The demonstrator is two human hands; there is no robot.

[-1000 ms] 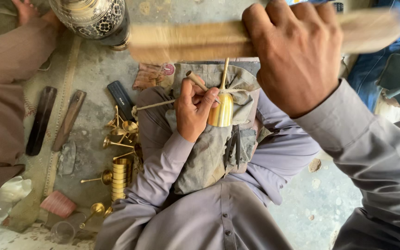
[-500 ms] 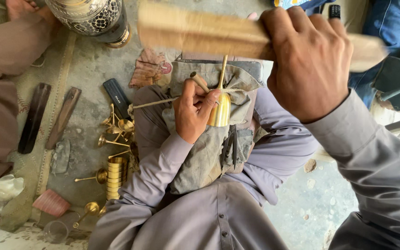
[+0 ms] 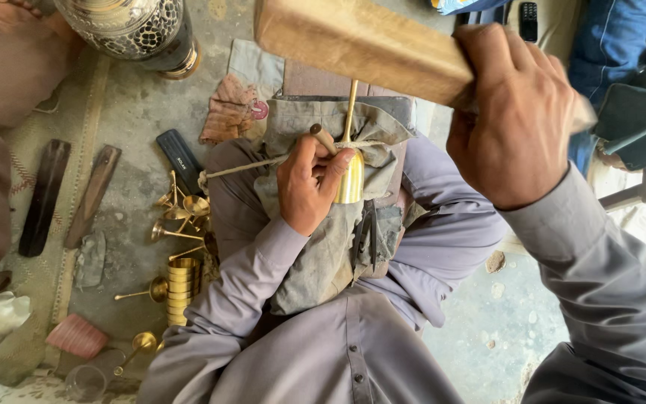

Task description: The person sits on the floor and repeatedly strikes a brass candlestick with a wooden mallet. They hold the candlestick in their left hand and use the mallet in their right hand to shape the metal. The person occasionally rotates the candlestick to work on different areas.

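Brass bell-shaped piece (image 3: pixel 351 178), upright on the grey cloth (image 3: pixel 330 247) over the lap, thin stem pointing away from the body. Pinched against that piece by the left hand (image 3: pixel 309 183): a short wooden-handled tool (image 3: pixel 324 138), fingers curled tight, tip hidden behind them. Tied round the cloth just beyond the brass piece, a cord (image 3: pixel 244 167) running off to the left. Above the brass piece, raised and blurred, a wooden mallet (image 3: pixel 364 41), gripped in the closed fist of the right hand (image 3: pixel 514 123); far end of the handle cut off behind the fist. Left of the brass piece, on the ground: small brass goblets (image 3: pixel 181 213), a stack of brass rings (image 3: pixel 179 288), two dark flat files (image 3: pixel 65 196). Beyond these, at the top edge, an engraved metal vase (image 3: pixel 132 30), only partly in view.
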